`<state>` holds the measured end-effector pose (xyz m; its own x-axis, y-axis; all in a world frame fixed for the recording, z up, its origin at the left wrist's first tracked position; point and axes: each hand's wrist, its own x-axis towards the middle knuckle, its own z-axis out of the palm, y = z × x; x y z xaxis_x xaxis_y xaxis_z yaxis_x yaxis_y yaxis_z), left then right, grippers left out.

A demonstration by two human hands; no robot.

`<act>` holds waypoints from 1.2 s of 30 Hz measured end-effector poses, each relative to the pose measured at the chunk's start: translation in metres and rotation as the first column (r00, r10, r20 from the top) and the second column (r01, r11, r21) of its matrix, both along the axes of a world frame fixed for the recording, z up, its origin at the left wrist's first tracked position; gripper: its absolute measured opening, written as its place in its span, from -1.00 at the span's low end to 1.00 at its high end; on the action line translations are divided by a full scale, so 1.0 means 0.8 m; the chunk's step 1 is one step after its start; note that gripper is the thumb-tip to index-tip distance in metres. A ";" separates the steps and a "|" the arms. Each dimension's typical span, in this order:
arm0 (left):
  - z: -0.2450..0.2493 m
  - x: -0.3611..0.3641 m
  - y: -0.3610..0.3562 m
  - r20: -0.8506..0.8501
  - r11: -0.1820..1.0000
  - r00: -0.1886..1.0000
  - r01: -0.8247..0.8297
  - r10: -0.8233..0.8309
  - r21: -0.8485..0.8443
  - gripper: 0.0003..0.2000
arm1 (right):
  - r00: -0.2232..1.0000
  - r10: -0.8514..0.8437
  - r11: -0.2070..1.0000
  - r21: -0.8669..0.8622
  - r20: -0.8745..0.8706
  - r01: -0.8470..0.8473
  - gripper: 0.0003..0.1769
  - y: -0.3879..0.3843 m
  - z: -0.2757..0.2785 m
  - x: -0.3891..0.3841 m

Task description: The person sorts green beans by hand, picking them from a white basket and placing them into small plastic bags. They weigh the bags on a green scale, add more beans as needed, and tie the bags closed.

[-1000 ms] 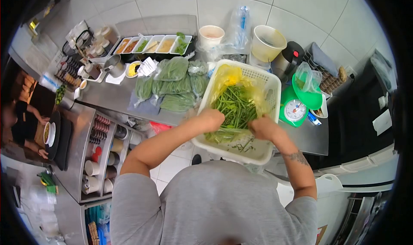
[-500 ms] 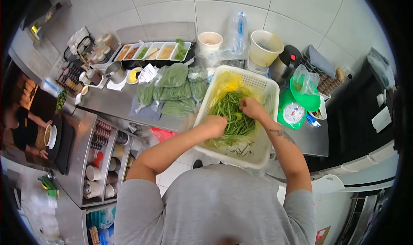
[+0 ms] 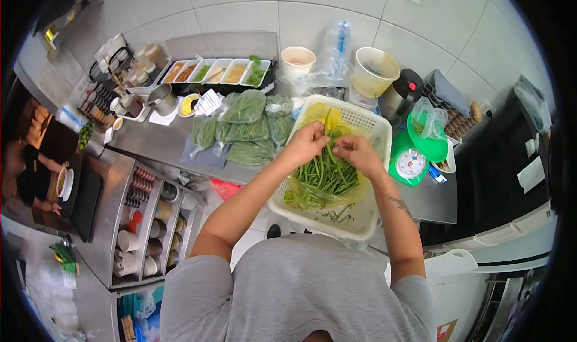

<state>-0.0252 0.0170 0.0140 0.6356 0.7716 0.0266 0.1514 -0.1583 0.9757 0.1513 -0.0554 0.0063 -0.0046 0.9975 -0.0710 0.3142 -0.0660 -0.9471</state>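
Observation:
A white perforated plastic basket (image 3: 380, 128) holds a yellow plastic bag (image 3: 318, 112) full of long thin green beans (image 3: 327, 177). Over the pile, my left hand (image 3: 306, 142) pinches a green bean that sticks up past its fingertips. Close beside it, my right hand (image 3: 356, 152) is closed with its fingertips on green beans at the top of the heap. Small dark trimmings (image 3: 333, 214) lie on the near floor of the basket.
Bags of green beans (image 3: 243, 128) lie left of the basket, before a row of ingredient trays (image 3: 219, 71). A green dial scale (image 3: 411, 163) stands on the right. Tubs and a flask (image 3: 401, 88) line the back. At far left, another person's hands hold a white bowl (image 3: 65, 184).
My left hand has risen from the near-left side of the pile to its top and now pinches a bean beside my right hand. My right hand has barely shifted.

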 end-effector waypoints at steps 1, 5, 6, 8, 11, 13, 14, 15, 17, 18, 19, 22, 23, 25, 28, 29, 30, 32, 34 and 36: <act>-0.009 0.004 0.004 0.002 0.997 1.000 0.015 -0.015 0.071 -0.90 | 0.999 0.039 0.999 0.012 0.023 -0.039 -0.89 0.003 -0.005 0.001; -0.035 0.008 0.022 -0.071 0.985 0.997 0.050 -0.039 0.164 -0.88 | 0.991 -0.045 0.997 0.060 -0.126 0.053 -0.86 0.000 -0.011 -0.009; -0.033 0.005 0.023 -0.108 0.989 0.994 0.049 -0.034 0.139 -0.87 | 0.982 -0.053 0.997 0.039 -0.182 0.061 -0.86 0.001 -0.011 -0.008; -0.032 0.004 0.021 0.009 0.995 0.997 0.078 -0.078 -0.055 -0.89 | 0.954 -0.070 0.997 -0.007 -0.291 0.071 -0.85 0.004 -0.013 -0.004; -0.030 0.001 0.020 0.147 0.974 0.989 0.048 -0.016 -0.220 -0.89 | 0.835 -0.088 0.996 -0.051 -0.543 0.071 -0.81 0.007 -0.016 -0.006; -0.031 -0.001 0.019 0.183 0.966 0.983 0.037 0.011 -0.256 -0.88 | 0.798 -0.137 0.989 -0.128 -0.587 0.076 -0.79 0.008 -0.018 -0.011; -0.031 -0.001 0.017 0.185 0.966 0.983 0.050 -0.002 -0.255 -0.89 | 0.778 -0.164 0.983 -0.166 -0.607 0.078 -0.78 0.007 -0.018 -0.014; -0.031 -0.001 0.016 0.186 0.966 0.982 0.063 -0.016 -0.252 -0.89 | 0.784 -0.180 0.978 -0.190 -0.594 0.080 -0.78 0.007 -0.015 -0.020; -0.042 0.004 0.017 0.028 0.999 0.999 -0.039 0.039 -0.011 -0.91 | 0.795 -0.211 0.967 -0.238 -0.568 0.087 -0.79 0.005 -0.006 -0.033; -0.043 0.006 0.015 -0.044 0.990 0.996 -0.076 0.081 0.115 -0.92 | 0.802 -0.217 0.965 -0.245 -0.557 0.091 -0.78 0.005 -0.006 -0.033; -0.044 0.007 0.013 0.008 0.974 0.994 -0.109 0.110 0.199 -0.91 | 0.808 -0.223 0.963 -0.252 -0.545 0.096 -0.78 0.005 -0.006 -0.033; -0.041 0.008 0.009 0.166 0.979 0.971 -0.187 0.172 0.078 -0.89 | 0.765 -0.250 0.965 -0.213 -0.593 0.150 -0.77 0.009 -0.017 -0.033; -0.040 0.006 0.007 0.152 0.984 0.972 -0.180 0.177 0.000 -0.89 | 0.739 -0.257 0.966 -0.190 -0.623 0.176 -0.76 0.011 -0.021 -0.032; -0.021 -0.002 -0.006 0.121 0.974 0.975 -0.165 0.184 -0.155 -0.88 | 0.670 -0.242 0.968 -0.132 -0.701 0.212 -0.77 0.012 -0.022 -0.036; -0.009 -0.004 -0.040 -0.058 0.996 0.998 -0.015 0.009 -0.091 -0.88 | 0.605 -0.256 0.957 -0.108 -0.754 0.271 -0.78 0.013 -0.022 -0.059; -0.035 0.000 -0.042 -0.080 0.997 0.994 -0.064 0.068 0.049 -0.86 | 0.591 -0.268 0.951 -0.109 -0.761 0.290 -0.78 0.013 -0.021 -0.065; -0.037 -0.001 -0.043 -0.115 0.993 0.991 -0.056 0.067 0.101 -0.86 | 0.624 -0.275 0.953 -0.121 -0.731 0.278 -0.79 0.011 -0.018 -0.067; -0.041 -0.002 -0.043 -0.181 0.979 0.981 -0.030 0.067 0.203 -0.85 | 0.687 -0.289 0.955 -0.149 -0.666 0.258 -0.80 0.006 -0.011 -0.069; -0.042 -0.009 -0.034 -0.206 0.917 0.979 0.076 0.007 0.392 -0.85 | 0.777 -0.301 0.952 -0.128 -0.553 0.278 -0.80 0.002 -0.007 -0.067; -0.027 -0.019 -0.021 -0.209 0.903 0.978 0.078 0.013 0.423 -0.85 | 0.869 -0.254 0.967 -0.096 -0.425 0.236 -0.79 -0.001 0.000 -0.062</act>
